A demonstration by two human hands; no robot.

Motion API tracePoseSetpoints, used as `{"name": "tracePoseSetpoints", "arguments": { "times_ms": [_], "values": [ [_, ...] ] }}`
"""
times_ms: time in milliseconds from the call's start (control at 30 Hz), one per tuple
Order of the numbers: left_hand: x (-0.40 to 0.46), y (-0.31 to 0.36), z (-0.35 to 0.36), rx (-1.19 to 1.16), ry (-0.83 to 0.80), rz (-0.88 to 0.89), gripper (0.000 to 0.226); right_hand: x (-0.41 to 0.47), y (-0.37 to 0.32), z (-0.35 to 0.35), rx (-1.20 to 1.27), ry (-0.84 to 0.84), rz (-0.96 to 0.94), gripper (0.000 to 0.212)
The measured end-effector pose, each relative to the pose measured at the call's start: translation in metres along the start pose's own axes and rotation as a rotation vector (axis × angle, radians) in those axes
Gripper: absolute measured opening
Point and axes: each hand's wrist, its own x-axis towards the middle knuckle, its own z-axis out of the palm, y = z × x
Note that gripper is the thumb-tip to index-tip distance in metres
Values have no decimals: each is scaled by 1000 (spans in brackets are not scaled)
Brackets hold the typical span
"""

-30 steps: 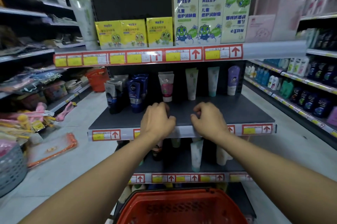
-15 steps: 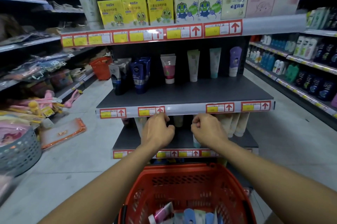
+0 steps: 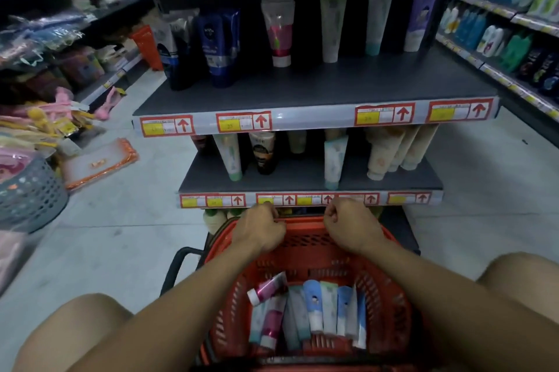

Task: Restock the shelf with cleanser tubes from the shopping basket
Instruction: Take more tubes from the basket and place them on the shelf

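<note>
Red shopping basket (image 3: 390, 296) at 6 o'clock holds cleanser tubes (image 3: 311, 314) lying side by side | left hand (image 3: 261, 231) and right hand (image 3: 351, 228) clenched, empty, above far rim | grey shelf (image 3: 314, 90) at 12 o'clock carries upright tubes

The dark upper shelf (image 3: 317, 90) carries upright tubes (image 3: 279, 32) along its back (front bare), the lower shelf (image 3: 302, 178) likewise.
</note>
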Motion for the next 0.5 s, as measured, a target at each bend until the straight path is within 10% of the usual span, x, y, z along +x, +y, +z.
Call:
{"name": "tracePoseSetpoints", "arguments": {
  "times_ms": [367,500],
  "values": [
    [17,-63,94,-48,-245,-191,14,-4,71,102,-146,-378,162,14],
    [24,-92,134,-38,-310,-262,51,-8,91,136,-214,-527,280,24]
  ]
}}
